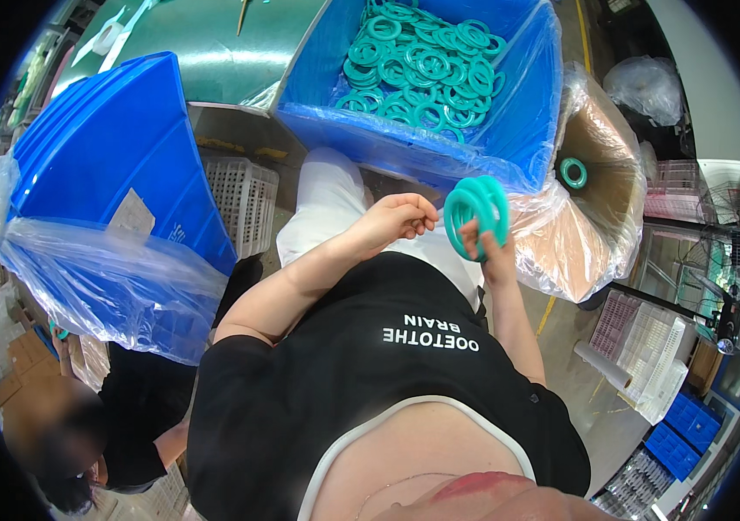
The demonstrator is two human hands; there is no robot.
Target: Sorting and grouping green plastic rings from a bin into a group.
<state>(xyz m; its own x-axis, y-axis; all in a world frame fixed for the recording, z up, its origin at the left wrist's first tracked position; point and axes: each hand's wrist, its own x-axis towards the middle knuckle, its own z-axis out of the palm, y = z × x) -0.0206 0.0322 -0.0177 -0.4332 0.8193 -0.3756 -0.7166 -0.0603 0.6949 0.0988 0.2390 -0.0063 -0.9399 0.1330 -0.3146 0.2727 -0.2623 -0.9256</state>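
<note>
My right hand (490,252) grips a small stack of teal rubber rings (477,214), held on edge in front of my chest. My left hand (397,219) hovers just left of the stack, fingers curled with the tips pinched together; whether it holds anything I cannot tell. Just beyond my hands stands a blue bin (526,130) lined with clear plastic and heaped with several teal rings (426,61). To its right a cardboard box (600,152) lined with a clear bag holds one teal ring (573,173).
A stack of blue bins wrapped in plastic (109,182) leans at the left. A white lattice crate (240,200) sits below a green tabletop (213,52). Another person in black (118,425) crouches at lower left. White crates (647,347) and a fan (730,260) stand right.
</note>
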